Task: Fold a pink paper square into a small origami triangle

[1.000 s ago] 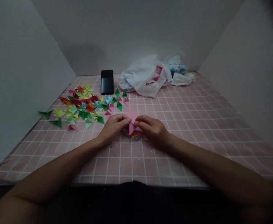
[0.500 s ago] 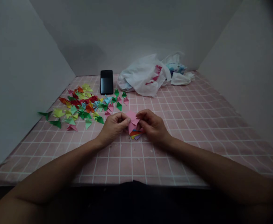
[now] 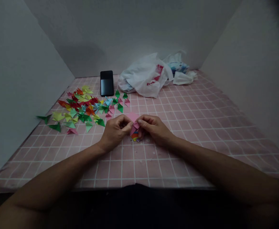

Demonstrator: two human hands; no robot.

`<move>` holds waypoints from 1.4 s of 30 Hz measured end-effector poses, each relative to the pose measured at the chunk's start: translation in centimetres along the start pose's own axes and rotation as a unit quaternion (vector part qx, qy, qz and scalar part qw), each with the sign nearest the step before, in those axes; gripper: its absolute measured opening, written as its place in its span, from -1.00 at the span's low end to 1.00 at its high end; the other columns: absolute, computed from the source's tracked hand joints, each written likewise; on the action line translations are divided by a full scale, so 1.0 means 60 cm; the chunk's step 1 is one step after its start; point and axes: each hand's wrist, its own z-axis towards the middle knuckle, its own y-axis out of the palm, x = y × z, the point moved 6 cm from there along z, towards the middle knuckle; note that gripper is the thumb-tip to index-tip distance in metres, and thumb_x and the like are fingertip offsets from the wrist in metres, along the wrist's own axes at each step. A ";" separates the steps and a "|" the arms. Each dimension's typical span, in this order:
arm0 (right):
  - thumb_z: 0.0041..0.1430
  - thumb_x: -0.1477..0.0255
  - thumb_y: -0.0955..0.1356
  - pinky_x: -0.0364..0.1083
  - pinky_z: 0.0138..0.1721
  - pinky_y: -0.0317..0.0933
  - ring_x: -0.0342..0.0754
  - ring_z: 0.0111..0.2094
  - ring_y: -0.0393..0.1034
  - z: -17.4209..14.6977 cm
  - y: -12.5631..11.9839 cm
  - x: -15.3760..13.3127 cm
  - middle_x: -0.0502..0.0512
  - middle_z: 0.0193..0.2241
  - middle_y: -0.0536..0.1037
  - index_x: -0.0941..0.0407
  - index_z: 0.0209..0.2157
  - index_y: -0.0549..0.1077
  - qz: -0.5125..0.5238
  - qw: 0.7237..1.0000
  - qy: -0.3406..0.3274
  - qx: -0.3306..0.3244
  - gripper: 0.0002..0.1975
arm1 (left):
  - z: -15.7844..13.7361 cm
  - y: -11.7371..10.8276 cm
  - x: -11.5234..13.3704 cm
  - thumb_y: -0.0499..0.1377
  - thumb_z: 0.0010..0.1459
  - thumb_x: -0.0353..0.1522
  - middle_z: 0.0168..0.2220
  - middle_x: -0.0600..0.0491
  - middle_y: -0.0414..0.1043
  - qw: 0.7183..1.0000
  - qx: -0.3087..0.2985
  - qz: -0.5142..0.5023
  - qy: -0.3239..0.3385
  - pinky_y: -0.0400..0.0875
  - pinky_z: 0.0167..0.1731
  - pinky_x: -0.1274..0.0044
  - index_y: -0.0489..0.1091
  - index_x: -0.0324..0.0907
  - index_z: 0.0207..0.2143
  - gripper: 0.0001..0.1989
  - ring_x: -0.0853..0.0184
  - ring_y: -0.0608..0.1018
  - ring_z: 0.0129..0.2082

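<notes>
pink paper (image 3: 132, 116) pinched in both nearly closed hands (image 3: 115, 131) (image 3: 156, 129), its sides partly hidden, coloured papers (image 3: 135, 135) beneath mostly covered

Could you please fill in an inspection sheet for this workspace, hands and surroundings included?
Surface: pink checked tablecloth, with small pale bits in front of the hands.
Work things: pink paper, partly folded, between both hands; colored paper below it, showing blue, orange and yellow; many folded paper pieces spread at the left.
Clutter: black phone beyond the folded pieces; crumpled white plastic bag at the back, with another bag to its right.
Left hand: pinching the pink paper's left side.
Right hand: pinching its right side.
Cables: nothing seen.
Surroundings: pale walls on three sides; dim light.
</notes>
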 end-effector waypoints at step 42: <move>0.18 0.33 0.39 -0.20 -0.60 0.19 -0.23 -0.67 0.31 0.000 -0.005 -0.002 -0.08 -0.60 0.46 0.12 -0.41 0.36 -0.002 1.000 -0.013 0.001 -0.82 | 0.002 0.013 -0.019 0.32 0.07 -0.17 -0.49 0.07 0.52 0.974 -0.079 -0.178 -0.118 0.45 -0.49 0.62 0.45 -0.24 -0.46 -0.70 0.46 0.52 -0.55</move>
